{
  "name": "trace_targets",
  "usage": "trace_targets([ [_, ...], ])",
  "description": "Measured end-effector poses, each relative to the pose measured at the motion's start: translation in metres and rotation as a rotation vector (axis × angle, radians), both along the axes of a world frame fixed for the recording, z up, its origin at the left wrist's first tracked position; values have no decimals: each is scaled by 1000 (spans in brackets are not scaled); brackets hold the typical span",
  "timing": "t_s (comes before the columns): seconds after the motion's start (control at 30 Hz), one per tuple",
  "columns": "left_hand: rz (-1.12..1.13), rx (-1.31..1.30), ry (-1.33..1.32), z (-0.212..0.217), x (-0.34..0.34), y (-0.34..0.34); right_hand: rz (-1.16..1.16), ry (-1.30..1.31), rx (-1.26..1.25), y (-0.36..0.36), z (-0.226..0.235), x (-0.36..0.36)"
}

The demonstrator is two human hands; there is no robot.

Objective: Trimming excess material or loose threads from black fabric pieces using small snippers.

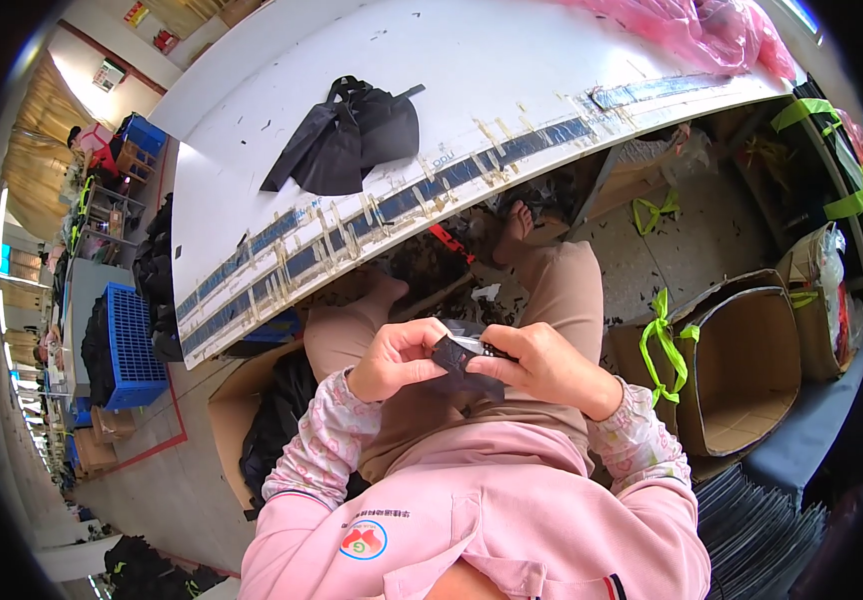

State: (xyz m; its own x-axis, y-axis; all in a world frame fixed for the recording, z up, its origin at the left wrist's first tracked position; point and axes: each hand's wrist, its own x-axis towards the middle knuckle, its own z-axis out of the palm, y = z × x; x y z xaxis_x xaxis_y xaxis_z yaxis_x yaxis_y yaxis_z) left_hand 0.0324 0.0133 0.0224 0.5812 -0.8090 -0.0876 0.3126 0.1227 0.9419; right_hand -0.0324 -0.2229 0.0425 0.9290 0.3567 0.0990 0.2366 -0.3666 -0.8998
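My left hand (pixel 400 357) and my right hand (pixel 542 365) meet over my lap, both pinching a small piece of black fabric (pixel 457 357). The fabric is folded between my fingertips, and a small dark part with light marks shows at my right thumb. On the white table (pixel 512 70) ahead lies a pile of black fabric pieces (pixel 347 135), well beyond my hands. My pink sleeves and tan trousers fill the lower middle of the view.
An open cardboard box (pixel 747 370) tied with green straps stands at my right. Another box with black fabric (pixel 272 425) sits at my left. A blue crate (pixel 132 345) stands further left. Pink plastic (pixel 712 30) lies on the table's far corner. Dark flat sheets (pixel 757 530) are stacked at lower right.
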Motion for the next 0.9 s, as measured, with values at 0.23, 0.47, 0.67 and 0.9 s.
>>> trace_targets([
  [0.23,-198,19,65,5,16,4,104,25,15,-7,1,0],
  [0.47,-383,17,192,2,30,3,153,-43,-59,-12,3,1],
  [0.67,-503,61,220,5,33,-1,233,-21,-115,-13,6,2],
  [0.9,-584,99,301,3,33,-4,311,-96,-88,-8,1,4],
])
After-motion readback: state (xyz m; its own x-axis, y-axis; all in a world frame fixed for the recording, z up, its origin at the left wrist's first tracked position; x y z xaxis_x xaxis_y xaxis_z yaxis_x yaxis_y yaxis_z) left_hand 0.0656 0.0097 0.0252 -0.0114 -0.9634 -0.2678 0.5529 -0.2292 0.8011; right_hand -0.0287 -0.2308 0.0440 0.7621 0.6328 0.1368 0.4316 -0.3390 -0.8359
